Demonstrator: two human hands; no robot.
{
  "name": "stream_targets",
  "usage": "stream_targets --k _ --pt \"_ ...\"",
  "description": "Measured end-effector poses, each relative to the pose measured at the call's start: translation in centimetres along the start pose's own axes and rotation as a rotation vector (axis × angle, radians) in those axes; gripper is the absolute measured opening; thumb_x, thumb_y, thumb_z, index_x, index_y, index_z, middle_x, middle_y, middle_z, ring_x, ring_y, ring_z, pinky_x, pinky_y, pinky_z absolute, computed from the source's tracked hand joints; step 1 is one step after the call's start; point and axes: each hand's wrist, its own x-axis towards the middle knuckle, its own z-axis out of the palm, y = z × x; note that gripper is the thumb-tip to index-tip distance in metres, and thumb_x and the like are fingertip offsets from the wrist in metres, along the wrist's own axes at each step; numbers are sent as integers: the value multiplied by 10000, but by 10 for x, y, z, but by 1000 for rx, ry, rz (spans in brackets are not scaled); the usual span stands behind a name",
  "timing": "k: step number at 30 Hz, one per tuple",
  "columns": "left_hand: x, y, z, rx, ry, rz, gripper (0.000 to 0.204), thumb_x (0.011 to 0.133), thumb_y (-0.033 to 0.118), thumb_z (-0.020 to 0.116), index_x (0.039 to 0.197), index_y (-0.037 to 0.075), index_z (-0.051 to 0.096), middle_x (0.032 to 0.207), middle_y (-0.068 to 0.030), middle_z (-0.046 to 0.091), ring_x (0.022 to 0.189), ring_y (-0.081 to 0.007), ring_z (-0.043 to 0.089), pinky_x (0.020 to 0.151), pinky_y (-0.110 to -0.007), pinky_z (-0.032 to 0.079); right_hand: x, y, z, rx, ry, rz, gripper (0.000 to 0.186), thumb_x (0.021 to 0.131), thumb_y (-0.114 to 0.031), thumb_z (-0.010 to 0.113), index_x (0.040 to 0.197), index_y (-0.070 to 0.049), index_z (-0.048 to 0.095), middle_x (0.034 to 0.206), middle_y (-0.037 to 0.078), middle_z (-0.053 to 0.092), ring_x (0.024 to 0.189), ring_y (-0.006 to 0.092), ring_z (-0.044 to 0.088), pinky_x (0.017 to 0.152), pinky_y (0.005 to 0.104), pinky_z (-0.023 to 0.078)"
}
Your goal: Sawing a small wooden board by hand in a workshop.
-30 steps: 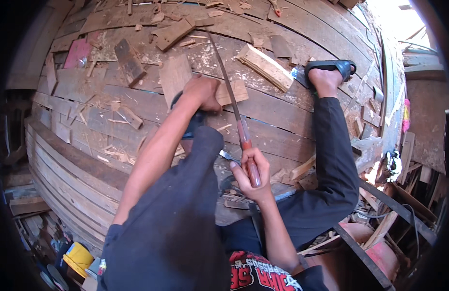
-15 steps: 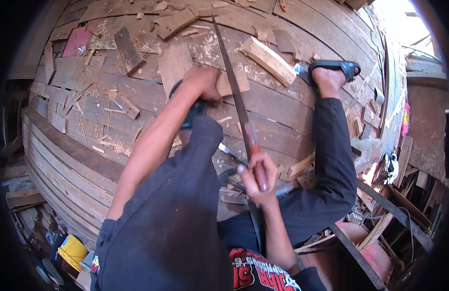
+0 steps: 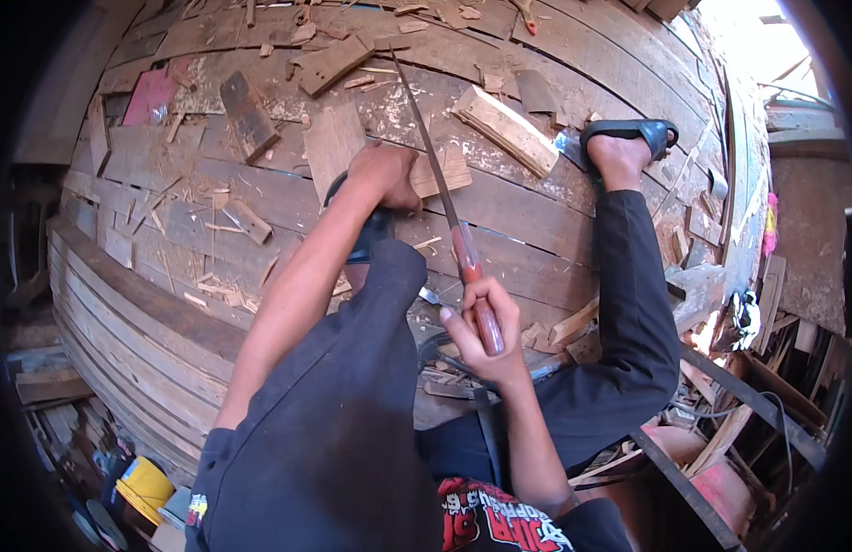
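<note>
My right hand [image 3: 486,327] is closed round the reddish-brown handle [image 3: 472,271] of a long, narrow, dark tapering blade [image 3: 429,152], which points away from me. My left hand [image 3: 385,175] is closed on a light wooden piece [image 3: 449,175] beside the blade, near my left foot in a dark sandal; its fingertips are partly hidden. Whether the blade touches the wood is unclear. A larger pale board [image 3: 329,138] lies under that piece. A small silver-tipped tool [image 3: 429,297] lies below, partly hidden by my right hand.
Scattered offcuts [image 3: 251,221], a thick pale block [image 3: 504,129] and a pink sheet [image 3: 150,97] lie on the plank floor [image 3: 518,239]. My right foot [image 3: 619,152] is at right, near metal bars [image 3: 757,405]. Stacked planks [image 3: 132,331] and a yellow bucket [image 3: 145,483] are at left.
The blade and my right hand shifted slightly right half a second ago and have come back left. My left hand stays on the wood; the whole view has moved a little.
</note>
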Motion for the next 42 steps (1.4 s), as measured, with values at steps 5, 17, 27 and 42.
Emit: stream_targets --k 5,17,27,42 --pt "37 34 11 -32 12 152 678 568 404 900 1134 69 735 1168 -179 746 1178 -358 669 1130 -438 440 -93 -3 -31 -212 179 -122 296 816 -58 824 778 -119 537 589 -8 525 498 104 518 510 260 391" --pt "8 15 -3 -35 -43 -1 607 576 413 881 1064 76 751 1102 -167 763 1149 -325 693 1100 -418 459 10 18 -1 -34 92 -78 276 883 -74 767 823 -96 498 642 -27 464 559 85 429 534 282 341" --pt "14 28 -12 -11 -7 74 696 592 406 906 1184 88 727 1200 -173 739 1205 -377 651 1047 -441 517 -76 11 -22 -136 142 -209 280 826 -21 794 814 -103 527 580 -25 503 502 77 488 511 244 369" --pt "18 19 -4 -28 -42 87 794 574 420 905 1256 68 698 1212 -176 738 1237 -322 653 1244 -464 317 -113 3 -31 -187 65 -223 293 791 -22 813 790 -116 536 535 -4 513 444 135 544 470 280 407"
